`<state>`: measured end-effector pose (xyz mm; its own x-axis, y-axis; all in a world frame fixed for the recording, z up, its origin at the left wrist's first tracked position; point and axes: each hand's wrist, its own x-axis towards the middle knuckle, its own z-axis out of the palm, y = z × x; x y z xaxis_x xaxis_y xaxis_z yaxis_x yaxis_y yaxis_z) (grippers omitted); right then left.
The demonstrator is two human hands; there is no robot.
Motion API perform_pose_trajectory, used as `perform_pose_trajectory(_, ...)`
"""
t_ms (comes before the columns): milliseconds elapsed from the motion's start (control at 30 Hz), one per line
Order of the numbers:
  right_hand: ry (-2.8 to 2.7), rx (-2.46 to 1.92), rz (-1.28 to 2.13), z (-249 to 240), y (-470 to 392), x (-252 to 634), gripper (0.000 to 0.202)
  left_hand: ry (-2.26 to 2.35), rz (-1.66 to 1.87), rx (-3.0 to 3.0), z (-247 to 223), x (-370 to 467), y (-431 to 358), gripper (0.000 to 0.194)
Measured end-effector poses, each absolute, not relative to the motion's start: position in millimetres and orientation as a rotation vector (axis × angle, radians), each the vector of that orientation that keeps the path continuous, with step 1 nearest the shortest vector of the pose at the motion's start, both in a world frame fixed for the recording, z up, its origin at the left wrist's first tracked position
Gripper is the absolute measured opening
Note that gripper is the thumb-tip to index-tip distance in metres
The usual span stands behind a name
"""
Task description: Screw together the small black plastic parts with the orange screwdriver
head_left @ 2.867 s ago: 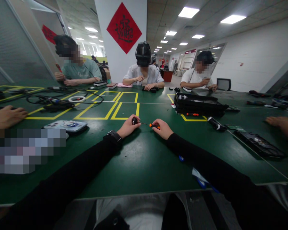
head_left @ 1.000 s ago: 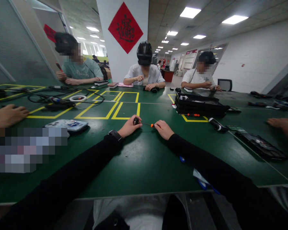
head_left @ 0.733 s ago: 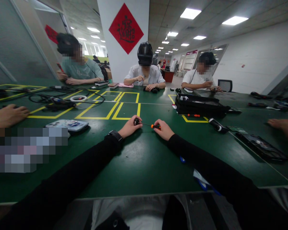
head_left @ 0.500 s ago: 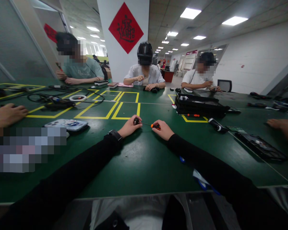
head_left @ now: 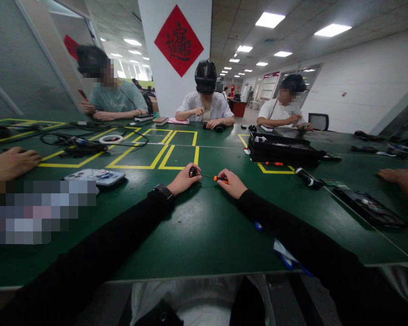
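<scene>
My left hand (head_left: 182, 180) rests on the green table with its fingers closed round a small black part (head_left: 192, 172), whose kind I cannot make out. My right hand (head_left: 231, 183) is closed on the orange and black handle of a screwdriver (head_left: 220, 179). The thin shaft points left, and its tip reaches the black part; whether it sits in a screw is too small to see. Both hands are near the middle of the table, a short gap apart.
A black open tray (head_left: 285, 149) stands ahead to the right, an orange screwdriver (head_left: 274, 164) beside it. Cables (head_left: 85, 140) and a white ring (head_left: 110, 139) lie left. Blue-handled scissors (head_left: 285, 259) lie under my right forearm. Co-workers' hands (head_left: 13, 164) rest at both sides.
My fingers on the screwdriver handle have shifted slightly, so more of its orange shows. My left hand and the black part have stayed in place.
</scene>
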<state>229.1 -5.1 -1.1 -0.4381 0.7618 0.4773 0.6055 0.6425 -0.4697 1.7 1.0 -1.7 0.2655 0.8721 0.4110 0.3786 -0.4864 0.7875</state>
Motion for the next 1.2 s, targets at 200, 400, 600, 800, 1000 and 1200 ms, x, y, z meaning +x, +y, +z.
perform_pose_trajectory(200, -2.158, -1.045, 0.33, -1.5, -6.7, 228.0, 0.014, 1.108, 1.16, 2.005, -2.0, 1.8, 2.0, 0.025)
perform_pose_trajectory(400, -2.077, -1.062, 0.33, -4.6, -2.7, 227.4, 0.016, 1.117, 1.157, 2.012, 0.0, 2.9, -0.8, 0.024)
perform_pose_trajectory(600, -2.138, -1.012, 0.308, -4.8, -0.8, 229.3, 0.011, 1.114, 1.148, 2.02, 1.7, 3.5, -2.4, 0.023)
perform_pose_trajectory(800, -2.142, -0.967, 0.273, -1.4, -5.6, 229.5, 0.014, 1.124, 1.152, 1.998, 1.3, 3.2, -1.7, 0.024)
perform_pose_trajectory(1000, -2.159, -1.022, 0.323, 2.1, -10.7, 227.1, 0.016, 1.115, 1.144, 1.981, 0.2, 3.2, -0.3, 0.025)
perform_pose_trajectory(1200, -2.085, -1.067, 0.426, 0.1, -9.3, 225.8, 0.013, 1.101, 1.153, 1.97, -0.3, 3.8, 0.4, 0.024)
